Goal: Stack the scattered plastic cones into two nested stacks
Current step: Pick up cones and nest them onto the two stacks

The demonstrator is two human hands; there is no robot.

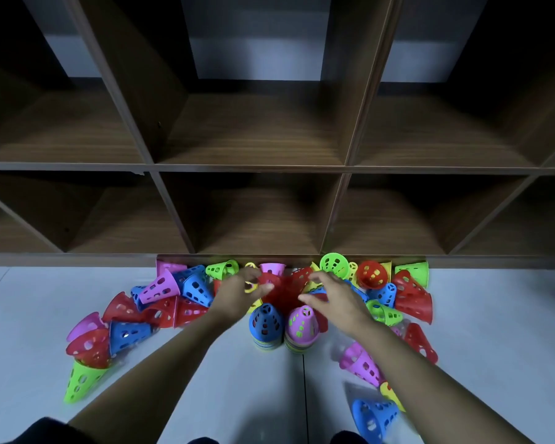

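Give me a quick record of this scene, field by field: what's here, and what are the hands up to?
setting: pale floor in front of a dark wooden shelf unit
stacks: two upright nested stacks side by side, blue-topped stack and pink-topped stack
loose cones: many, red, blue, pink, green, yellow, lying scattered
left hand: reaching over a blurred red cone
right hand: reaching beside it
grip: unclear, motion blur
shelves: nothing visible inside
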